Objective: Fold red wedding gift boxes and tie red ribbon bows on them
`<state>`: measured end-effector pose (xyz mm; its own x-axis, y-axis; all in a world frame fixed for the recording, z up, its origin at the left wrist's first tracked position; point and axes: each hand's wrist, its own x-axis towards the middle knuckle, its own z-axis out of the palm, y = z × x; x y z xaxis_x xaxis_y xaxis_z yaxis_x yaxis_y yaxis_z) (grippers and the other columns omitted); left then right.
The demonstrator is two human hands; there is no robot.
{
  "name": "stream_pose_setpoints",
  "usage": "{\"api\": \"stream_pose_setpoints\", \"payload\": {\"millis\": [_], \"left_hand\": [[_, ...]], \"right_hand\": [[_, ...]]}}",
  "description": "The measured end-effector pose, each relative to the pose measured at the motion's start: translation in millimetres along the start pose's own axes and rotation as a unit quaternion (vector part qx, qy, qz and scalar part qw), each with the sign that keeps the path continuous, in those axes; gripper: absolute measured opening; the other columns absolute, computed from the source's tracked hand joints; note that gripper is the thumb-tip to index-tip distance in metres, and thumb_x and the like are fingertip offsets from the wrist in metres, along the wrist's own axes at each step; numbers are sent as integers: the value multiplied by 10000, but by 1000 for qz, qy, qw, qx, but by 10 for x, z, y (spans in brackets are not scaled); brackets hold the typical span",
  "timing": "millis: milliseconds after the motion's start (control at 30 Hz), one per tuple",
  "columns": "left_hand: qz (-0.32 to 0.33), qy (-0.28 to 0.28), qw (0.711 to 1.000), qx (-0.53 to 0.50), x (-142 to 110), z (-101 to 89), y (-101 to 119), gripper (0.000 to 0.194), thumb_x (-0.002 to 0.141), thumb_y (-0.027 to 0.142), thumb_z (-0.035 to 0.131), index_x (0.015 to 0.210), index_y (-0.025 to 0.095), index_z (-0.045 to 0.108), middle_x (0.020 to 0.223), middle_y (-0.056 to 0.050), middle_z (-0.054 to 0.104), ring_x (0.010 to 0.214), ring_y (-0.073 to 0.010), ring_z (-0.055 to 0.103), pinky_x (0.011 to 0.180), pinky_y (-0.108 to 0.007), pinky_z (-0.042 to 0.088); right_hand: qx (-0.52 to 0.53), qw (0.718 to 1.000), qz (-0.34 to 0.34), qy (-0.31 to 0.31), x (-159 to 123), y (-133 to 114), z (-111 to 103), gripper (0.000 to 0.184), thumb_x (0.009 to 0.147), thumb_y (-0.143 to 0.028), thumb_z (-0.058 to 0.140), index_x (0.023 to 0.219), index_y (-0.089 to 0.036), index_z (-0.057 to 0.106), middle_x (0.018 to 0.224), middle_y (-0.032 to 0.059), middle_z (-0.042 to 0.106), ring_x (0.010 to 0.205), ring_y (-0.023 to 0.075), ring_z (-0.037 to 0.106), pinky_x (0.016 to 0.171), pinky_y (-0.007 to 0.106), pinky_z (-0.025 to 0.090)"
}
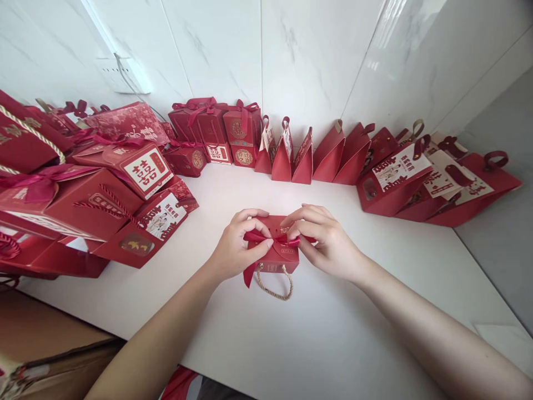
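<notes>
A small red gift box (270,255) lies on the white table in front of me, its twisted cord handle (275,291) hanging toward me. Across its top runs a red ribbon (250,272), looped into a bow, with one tail trailing at the left. My left hand (244,241) pinches the bow's left loop between thumb and fingers. On the other side, my right hand (322,239) grips the ribbon's right loop with its fingertips. Both hands partly cover the box's top and its gold lettering.
Stacked red gift boxes (95,205) fill the left side of the white table (333,322). Triangular red boxes (281,155) line the tiled wall, and more handled boxes (391,178) stand at right. A cardboard box (50,328) sits below the left edge. A socket panel (122,75) is on the wall.
</notes>
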<state>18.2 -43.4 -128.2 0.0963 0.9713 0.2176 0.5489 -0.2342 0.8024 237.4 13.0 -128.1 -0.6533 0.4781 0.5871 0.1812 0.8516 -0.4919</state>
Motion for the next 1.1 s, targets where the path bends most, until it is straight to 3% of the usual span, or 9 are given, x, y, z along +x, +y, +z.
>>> {"api": "stream_pose_setpoints", "payload": {"millis": [300,600,900,1100], "left_hand": [[-6,-12,1000,-23,-4,4,19,53,816,268,657,815,216,665,1294,-68,541,1228,-250,529,984,-389,501],[-2,-9,1000,-15,-8,4,15,32,815,248,656,822,219,667,1293,-55,549,1233,-244,530,1033,-393,466],[-3,-8,1000,-24,-3,15,7,41,821,252,653,824,214,669,1288,-53,547,1225,-235,535,1009,-380,497],[-13,-11,1000,-25,-8,17,46,38,827,249,649,811,219,666,1273,-35,548,1238,-213,522,989,-345,505]], "right_hand": [[177,978,110,9,41,-25,18,181,882,-54,490,795,-195,563,994,47,605,946,199,586,829,350,482],[143,984,89,-61,26,-35,-39,266,865,-53,569,1033,-240,653,1185,46,565,1112,218,545,928,380,504],[87,992,94,-15,23,-42,60,102,927,-155,603,931,-225,678,1156,41,602,1053,225,567,935,413,465],[141,981,129,18,-2,-26,120,245,996,-186,506,851,-228,699,1113,15,655,1064,212,574,930,387,454]]}}
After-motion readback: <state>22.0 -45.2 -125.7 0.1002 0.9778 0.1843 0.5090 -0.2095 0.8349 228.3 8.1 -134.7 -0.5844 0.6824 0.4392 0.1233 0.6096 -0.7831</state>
